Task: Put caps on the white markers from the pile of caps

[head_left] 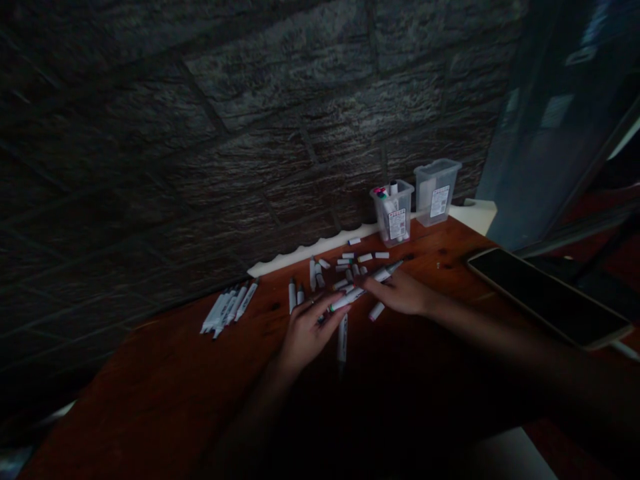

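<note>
A white marker [356, 295] with a green ring at its lower end slants between my two hands, its other end pointing up to the right. My left hand [306, 331] pinches the green end between thumb and fingers. My right hand [404, 293] is closed around the marker's upper part. Beyond the hands lie several loose white caps [365, 257] and a few markers [293, 297]. Another marker [343, 339] lies just below the held one, and a cap [377, 311] sits beneath my right hand. To the left, several markers [227, 308] lie side by side in a row.
At the back stands a clear plastic bin [397, 223] with markers in it, beside a second clear bin [438, 200]. A dark phone [545, 293] lies at the right of the wooden table [165, 373]. Behind runs a wavy white strip [310, 252] against a stone wall [280, 133].
</note>
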The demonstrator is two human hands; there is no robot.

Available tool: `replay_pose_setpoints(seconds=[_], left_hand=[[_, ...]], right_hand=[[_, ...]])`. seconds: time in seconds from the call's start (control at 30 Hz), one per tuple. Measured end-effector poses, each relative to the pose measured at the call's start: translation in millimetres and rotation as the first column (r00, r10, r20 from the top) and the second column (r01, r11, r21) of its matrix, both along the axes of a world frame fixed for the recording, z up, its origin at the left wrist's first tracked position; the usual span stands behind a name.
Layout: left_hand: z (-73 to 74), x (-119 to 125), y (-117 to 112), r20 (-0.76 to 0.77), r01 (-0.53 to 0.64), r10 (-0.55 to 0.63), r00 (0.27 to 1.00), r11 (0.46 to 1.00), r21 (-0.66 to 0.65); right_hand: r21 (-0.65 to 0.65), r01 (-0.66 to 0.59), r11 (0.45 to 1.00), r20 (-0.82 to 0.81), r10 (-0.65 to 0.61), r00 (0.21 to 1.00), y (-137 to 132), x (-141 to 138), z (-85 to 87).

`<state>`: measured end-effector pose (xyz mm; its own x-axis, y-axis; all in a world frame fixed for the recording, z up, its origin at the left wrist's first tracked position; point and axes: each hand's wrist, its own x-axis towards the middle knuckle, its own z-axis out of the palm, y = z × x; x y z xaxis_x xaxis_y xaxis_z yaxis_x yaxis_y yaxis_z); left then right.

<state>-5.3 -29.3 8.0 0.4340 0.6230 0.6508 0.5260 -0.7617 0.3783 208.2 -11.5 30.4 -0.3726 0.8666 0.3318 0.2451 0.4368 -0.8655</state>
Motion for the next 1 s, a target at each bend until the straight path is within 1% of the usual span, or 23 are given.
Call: replay_pose_setpoints(seconds=[0.13,0.23,0.4,0.57,0.77,1.0], left_hand=[[-1.4,-1.1,0.4,0.002,-0.018,0.018,1.000,1.000,-0.026],[0.2,-0.6,0.8,0.018,-0.031,0.032,0.999,0.999,-0.040],[6.8,2.9,1.0,0.039,-0.014,0.014,0.999,1.000,0.006],[6.6,2.2,1.6,0.055,-0.024,0.024,0.998,1.000,-0.009],[6.3,2.6,2.4,0.059,-0.012,0.013,0.998,1.000,-0.014],[5.1,3.2,3.6,0.054,0.008,-0.009,0.998,1.000,0.014]], right_hand=[[0.029,0.000,1.000,0.004,0.000,1.000,-0.2,-0.1,1.3],[0.032,0.005,0.999,0.013,-0.006,1.000,-1.8,-0.8,2.4],[0.058,-0.108,0.992,0.051,0.105,0.993,-4.3,-3.6,0.8],[0.087,-0.111,0.990,0.059,0.107,0.993,-4.1,-5.7,-2.9],[-0.004,-0.137,0.991,0.017,0.137,0.990,-6.3,-6.2,-1.1],[-0.014,-0.148,0.989,0.028,0.148,0.989,-5.7,-6.2,-1.3]])
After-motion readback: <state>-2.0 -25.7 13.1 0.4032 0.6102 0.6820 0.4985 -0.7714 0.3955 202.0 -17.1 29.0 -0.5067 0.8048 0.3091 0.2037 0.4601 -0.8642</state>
